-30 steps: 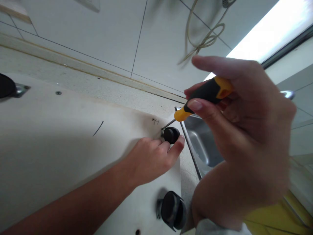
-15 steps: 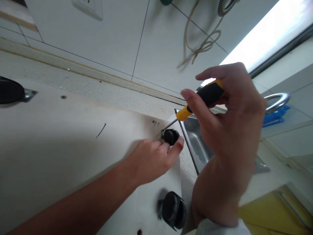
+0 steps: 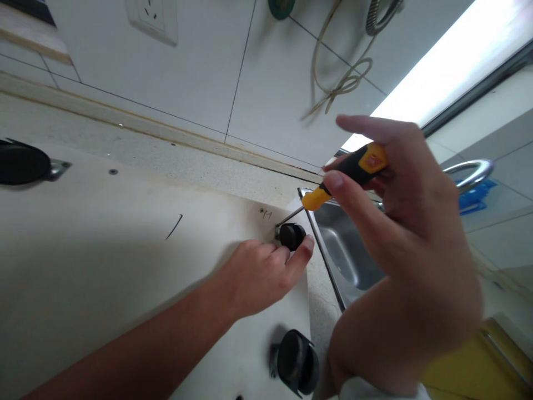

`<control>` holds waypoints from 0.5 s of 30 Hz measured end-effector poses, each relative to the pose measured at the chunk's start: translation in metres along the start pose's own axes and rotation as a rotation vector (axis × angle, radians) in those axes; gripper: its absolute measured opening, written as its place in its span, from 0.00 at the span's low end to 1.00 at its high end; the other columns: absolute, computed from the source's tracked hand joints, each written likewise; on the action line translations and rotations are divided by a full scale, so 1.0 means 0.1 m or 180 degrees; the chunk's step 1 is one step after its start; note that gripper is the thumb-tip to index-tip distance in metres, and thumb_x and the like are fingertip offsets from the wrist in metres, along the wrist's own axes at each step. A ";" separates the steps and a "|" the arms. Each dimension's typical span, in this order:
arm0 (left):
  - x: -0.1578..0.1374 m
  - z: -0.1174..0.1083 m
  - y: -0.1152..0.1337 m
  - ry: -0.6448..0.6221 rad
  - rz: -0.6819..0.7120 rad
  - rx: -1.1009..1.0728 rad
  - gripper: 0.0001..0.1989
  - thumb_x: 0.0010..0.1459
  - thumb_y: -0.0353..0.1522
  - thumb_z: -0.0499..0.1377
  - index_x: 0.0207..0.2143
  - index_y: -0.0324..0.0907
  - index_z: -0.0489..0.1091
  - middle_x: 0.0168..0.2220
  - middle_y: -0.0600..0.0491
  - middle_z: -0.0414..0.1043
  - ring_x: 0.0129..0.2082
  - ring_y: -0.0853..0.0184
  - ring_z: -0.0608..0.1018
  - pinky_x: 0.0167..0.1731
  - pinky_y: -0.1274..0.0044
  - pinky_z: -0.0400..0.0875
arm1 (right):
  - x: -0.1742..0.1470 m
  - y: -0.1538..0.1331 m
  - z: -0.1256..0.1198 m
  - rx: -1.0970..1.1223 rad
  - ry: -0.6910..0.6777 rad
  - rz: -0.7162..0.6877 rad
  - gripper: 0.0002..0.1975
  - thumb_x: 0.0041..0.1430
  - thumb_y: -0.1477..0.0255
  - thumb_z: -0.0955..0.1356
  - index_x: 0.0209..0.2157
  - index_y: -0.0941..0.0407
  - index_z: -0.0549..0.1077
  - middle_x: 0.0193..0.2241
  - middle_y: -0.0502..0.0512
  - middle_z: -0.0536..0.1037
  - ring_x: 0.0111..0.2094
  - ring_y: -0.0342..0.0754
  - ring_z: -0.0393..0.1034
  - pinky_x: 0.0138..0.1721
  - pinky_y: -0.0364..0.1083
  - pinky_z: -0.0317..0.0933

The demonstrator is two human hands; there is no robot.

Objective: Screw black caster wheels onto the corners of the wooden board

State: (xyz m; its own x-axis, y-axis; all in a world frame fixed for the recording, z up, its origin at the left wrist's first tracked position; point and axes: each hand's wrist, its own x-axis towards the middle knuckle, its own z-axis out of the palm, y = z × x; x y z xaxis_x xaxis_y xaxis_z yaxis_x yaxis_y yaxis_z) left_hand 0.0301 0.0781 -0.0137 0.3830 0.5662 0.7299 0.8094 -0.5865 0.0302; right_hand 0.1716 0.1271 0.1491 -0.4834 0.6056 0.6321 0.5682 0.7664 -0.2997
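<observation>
My right hand [image 3: 400, 205] is closed around the yellow-and-black handle of a screwdriver [image 3: 345, 178], its index finger lifted off. The thin shaft slants down left, and its tip meets the metal plate of a small black caster wheel [image 3: 292, 236]. My left hand [image 3: 266, 272] grips that caster from the near side, fingers bent around it and partly hiding it. The caster sits near the corner of a white board [image 3: 137, 266]. A second caster [image 3: 296, 360] stands on the board nearer me, and another caster [image 3: 25, 162] is at the far left.
A steel sink [image 3: 350, 244] with a curved faucet [image 3: 474, 172] lies right of the board. Behind runs a tiled wall [image 3: 200, 72] with a power socket [image 3: 152, 19] and a tied cord [image 3: 345, 83]. A yellow cabinet door [image 3: 470, 366] shows at lower right.
My right hand has turned and shifted slightly right around the screwdriver handle, showing its yellow end. The screwdriver tip stays at the caster plate, and my left hand keeps its hold.
</observation>
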 end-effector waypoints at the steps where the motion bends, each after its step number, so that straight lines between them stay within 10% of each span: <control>1: 0.00 0.00 0.00 -0.0015 0.0005 -0.0001 0.20 0.71 0.24 0.57 0.63 0.35 0.70 0.26 0.60 0.75 0.20 0.63 0.79 0.14 0.68 0.66 | -0.01 0.02 -0.04 0.0154 -0.0200 0.0069 0.25 0.72 0.62 0.74 0.67 0.44 0.74 0.51 0.54 0.82 0.52 0.53 0.80 0.50 0.50 0.78; 4: 0.00 0.00 0.00 -0.0049 0.0007 0.0015 0.21 0.71 0.24 0.57 0.64 0.35 0.69 0.25 0.60 0.75 0.20 0.62 0.79 0.14 0.67 0.66 | -0.01 0.04 -0.05 0.0447 -0.0368 0.0096 0.29 0.72 0.64 0.74 0.71 0.43 0.69 0.54 0.54 0.81 0.54 0.53 0.80 0.53 0.52 0.79; 9: 0.00 0.01 0.00 -0.0074 0.0003 0.0013 0.20 0.72 0.25 0.55 0.64 0.35 0.69 0.25 0.59 0.74 0.20 0.62 0.79 0.14 0.68 0.66 | 0.04 0.00 0.15 -0.0195 0.0505 -0.0084 0.15 0.70 0.61 0.76 0.52 0.52 0.80 0.40 0.54 0.81 0.41 0.49 0.78 0.47 0.49 0.75; 15: 0.00 0.03 -0.01 -0.0011 0.0019 0.0011 0.21 0.71 0.25 0.56 0.65 0.35 0.68 0.26 0.59 0.76 0.20 0.63 0.79 0.15 0.70 0.66 | 0.00 0.03 0.02 0.0400 -0.0241 0.0031 0.27 0.74 0.63 0.72 0.71 0.43 0.70 0.53 0.53 0.82 0.51 0.50 0.80 0.50 0.49 0.77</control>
State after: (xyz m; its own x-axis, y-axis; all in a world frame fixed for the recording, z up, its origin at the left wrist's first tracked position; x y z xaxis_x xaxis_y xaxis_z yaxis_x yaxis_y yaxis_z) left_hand 0.0309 0.0801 -0.0153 0.3893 0.5648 0.7276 0.8087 -0.5877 0.0235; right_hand 0.1716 0.1297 0.1472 -0.5298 0.6238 0.5746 0.4875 0.7784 -0.3956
